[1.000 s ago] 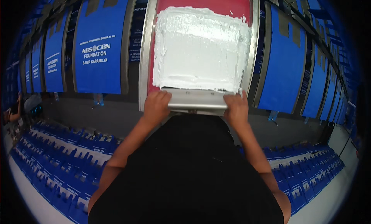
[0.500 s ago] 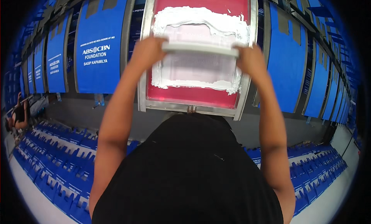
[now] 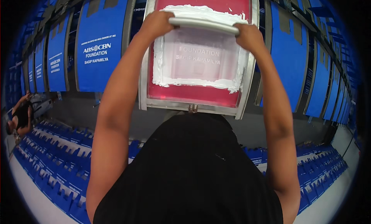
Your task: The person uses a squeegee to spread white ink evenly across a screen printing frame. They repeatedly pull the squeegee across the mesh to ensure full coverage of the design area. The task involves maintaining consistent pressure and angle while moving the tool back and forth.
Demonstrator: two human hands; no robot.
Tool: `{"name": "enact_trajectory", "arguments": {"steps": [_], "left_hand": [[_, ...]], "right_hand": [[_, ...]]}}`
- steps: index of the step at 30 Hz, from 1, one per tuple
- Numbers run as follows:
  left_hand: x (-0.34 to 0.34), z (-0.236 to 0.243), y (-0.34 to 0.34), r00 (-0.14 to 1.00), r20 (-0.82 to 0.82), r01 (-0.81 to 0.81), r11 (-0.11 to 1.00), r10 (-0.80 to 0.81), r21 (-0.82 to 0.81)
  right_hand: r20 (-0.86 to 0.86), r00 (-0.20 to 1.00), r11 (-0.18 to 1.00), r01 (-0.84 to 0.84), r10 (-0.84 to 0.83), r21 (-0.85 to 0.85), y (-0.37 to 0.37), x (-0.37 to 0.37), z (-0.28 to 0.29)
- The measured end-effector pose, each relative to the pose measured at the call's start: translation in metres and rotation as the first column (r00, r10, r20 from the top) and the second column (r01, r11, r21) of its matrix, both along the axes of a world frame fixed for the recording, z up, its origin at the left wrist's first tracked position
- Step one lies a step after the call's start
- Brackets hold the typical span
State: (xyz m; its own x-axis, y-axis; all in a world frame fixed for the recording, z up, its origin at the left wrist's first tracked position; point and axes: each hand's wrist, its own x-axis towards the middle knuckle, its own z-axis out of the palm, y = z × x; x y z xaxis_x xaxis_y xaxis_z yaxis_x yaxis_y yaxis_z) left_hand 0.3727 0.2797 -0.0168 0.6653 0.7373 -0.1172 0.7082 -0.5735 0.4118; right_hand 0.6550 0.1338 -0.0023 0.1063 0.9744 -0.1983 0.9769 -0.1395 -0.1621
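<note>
A screen printing frame (image 3: pixel 143 81) with a metal border and red mesh lies in front of me. White ink (image 3: pixel 201 83) rings the pale stencil window (image 3: pixel 199 67), where light lettering shows. Both hands grip a long whitish squeegee (image 3: pixel 205 24), held across the upper part of the window. My left hand (image 3: pixel 157 24) is closed round its left end, my right hand (image 3: pixel 249 35) round its right end. A thick band of ink lies just beyond the squeegee. Its lower edge is hidden from me.
Blue printed bags (image 3: pixel 98 46) lie flat in a row left of the frame, with more blue bags (image 3: pixel 288 54) to the right. Behind me, rows of blue bags (image 3: pixel 62 162) cover the floor area. Another person (image 3: pixel 21 117) is at the far left.
Both hands have moved the squeegee away from me, toward the frame's far end. The ink inside the window has thinned, and its lettering shows more plainly.
</note>
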Motion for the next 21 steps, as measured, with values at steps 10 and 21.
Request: {"name": "enact_trajectory", "arguments": {"steps": [10,21], "left_hand": [[-0.073,-0.001,-0.138,1.0,0.012,0.013,0.998,-0.013,-0.06],[-0.058,0.011,-0.115,0.994,-0.103,-0.04,0.993,0.028,-0.114]], "right_hand": [[-0.057,0.998,0.997,-0.011,0.015,0.071,-0.138,-0.066,-0.007],[-0.019,0.999,0.982,-0.043,0.04,-0.182,-0.108,-0.039,0.017]]}}
